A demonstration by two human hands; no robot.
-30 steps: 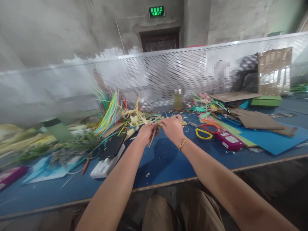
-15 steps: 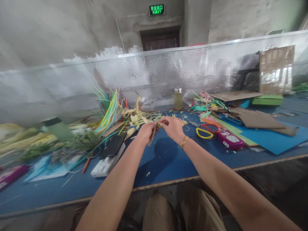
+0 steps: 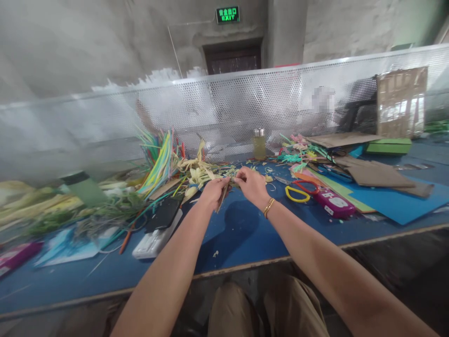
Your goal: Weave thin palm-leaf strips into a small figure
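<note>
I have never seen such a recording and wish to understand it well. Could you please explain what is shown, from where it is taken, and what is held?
There is no machine here: these are a person's own bare arms. A camera worn on the head looks forward and down. The left hand pinches a thin brownish strip. The right hand, with a bracelet at its wrist, is close beside it, but what its fingers hold, if anything, is too small to tell. On the blue table are colourful stems, scissors with yellow and red handles, a purple box, cardboard and blue paper. A bottle stands further back.
</note>
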